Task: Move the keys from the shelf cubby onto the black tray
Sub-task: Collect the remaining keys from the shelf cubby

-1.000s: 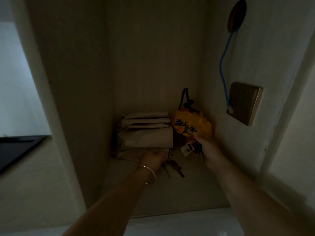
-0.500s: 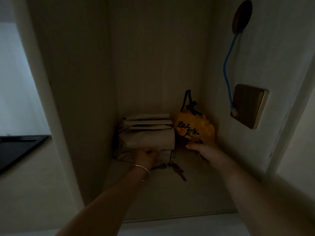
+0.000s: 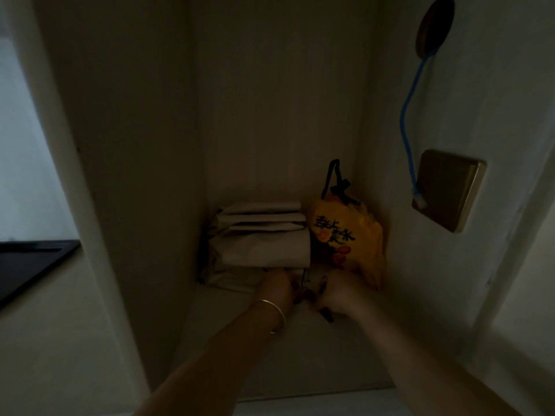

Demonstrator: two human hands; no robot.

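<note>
A dark cluster of keys point(image 3: 312, 295) lies on the floor of the dim shelf cubby point(image 3: 270, 355), just in front of a stack of folded paper bags point(image 3: 261, 244). Both hands meet over the keys: the left hand point(image 3: 274, 288), a thin bangle point(image 3: 274, 310) at its wrist, touches them from the left, and the right hand point(image 3: 338, 291) from the right. The fingers of both curl down around the cluster, but the gloom hides whether either has a firm hold. Right of the paper bags, a yellow snack bag point(image 3: 351, 238) with a black cord leans in the back corner. A blue cable point(image 3: 407, 130) runs down the right wall to a brass-coloured plate point(image 3: 450, 190). Far left of the paper bags, outside the cubby, shows the edge of the black tray point(image 3: 33, 259).
</note>
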